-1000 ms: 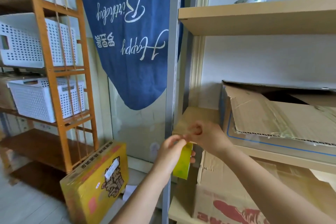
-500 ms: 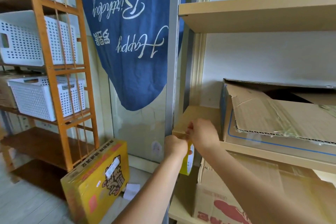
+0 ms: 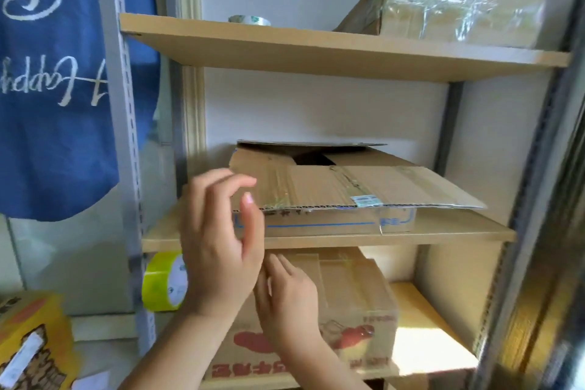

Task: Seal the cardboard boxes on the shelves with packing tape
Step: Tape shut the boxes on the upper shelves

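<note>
A flat cardboard box lies on the middle shelf with its flaps loose and a dark gap at the back. My left hand is raised in front of its left corner, fingers relaxed and holding nothing. My right hand rests with straight fingers on top of a lower box with red fruit print. A yellow tape roll hangs just under the middle shelf's left front edge, and neither hand holds it. The top-shelf box is wrapped in clear tape.
A clear tape roll sits on the top shelf. A grey slotted post and a blue banner stand at the left. On the floor at lower left leans a yellow carton. A metal post bounds the right.
The view has swung right and up. Both hands let go of the yellow tape roll. My left hand rose toward the middle box and my right hand dropped onto the lower box.
</note>
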`<state>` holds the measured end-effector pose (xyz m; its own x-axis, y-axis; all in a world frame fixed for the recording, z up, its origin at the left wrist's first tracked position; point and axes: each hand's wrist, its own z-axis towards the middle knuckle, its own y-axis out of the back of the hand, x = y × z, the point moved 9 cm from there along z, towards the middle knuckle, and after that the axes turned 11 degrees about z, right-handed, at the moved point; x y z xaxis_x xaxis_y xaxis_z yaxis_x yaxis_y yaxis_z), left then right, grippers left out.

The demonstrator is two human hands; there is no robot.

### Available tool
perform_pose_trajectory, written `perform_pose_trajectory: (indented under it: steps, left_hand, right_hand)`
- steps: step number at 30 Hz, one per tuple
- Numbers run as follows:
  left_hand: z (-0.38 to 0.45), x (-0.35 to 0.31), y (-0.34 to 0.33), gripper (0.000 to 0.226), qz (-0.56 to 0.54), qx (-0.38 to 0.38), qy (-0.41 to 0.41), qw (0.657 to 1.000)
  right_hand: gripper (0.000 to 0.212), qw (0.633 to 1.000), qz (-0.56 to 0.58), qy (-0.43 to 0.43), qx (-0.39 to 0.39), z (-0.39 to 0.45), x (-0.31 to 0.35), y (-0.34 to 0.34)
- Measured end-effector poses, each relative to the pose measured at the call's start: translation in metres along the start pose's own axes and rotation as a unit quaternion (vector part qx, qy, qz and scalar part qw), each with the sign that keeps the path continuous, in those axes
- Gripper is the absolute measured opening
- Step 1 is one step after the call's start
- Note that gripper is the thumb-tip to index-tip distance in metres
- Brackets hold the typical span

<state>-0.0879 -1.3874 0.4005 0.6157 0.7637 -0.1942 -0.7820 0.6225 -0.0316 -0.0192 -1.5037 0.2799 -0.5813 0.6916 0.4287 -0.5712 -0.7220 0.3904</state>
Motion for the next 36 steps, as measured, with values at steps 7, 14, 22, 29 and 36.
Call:
perform_pose_trajectory:
  steps: [7, 14, 22, 29, 36]
  left_hand:
    - [-0.016, -0.102, -0.149, 0.066, 0.128, 0.407, -0.233, 0.874]
    - [0.006, -0.099, -0.174, 0.051, 0.209, 0.344, -0.325, 0.855]
    - [0.091, -0.11, -0.203, 0.025, 0.214, 0.386, -0.296, 0.847]
    - [0.146, -0.078, -0.256, 0.038, 0.182, 0.487, -0.222, 0.825]
    - [0.122, -0.096, -0.221, 0.024, 0.191, 0.368, -0.293, 0.862]
  right_hand:
    - [0.035, 0.965, 0.061, -0.195, -0.163, -0.022, -0.093, 0.151]
    - [0.039, 0.961, 0.095, -0.11, -0.233, -0.003, -0.084, 0.196]
    - [0.026, 0.931, -0.124, 0.166, -0.3, 0.089, -0.033, 0.237]
    - [0.053, 0.949, -0.26, 0.153, -0.09, 0.209, -0.052, 0.213]
    - [0.021, 0.938, -0.263, 0.192, -0.118, 0.191, -0.03, 0.219]
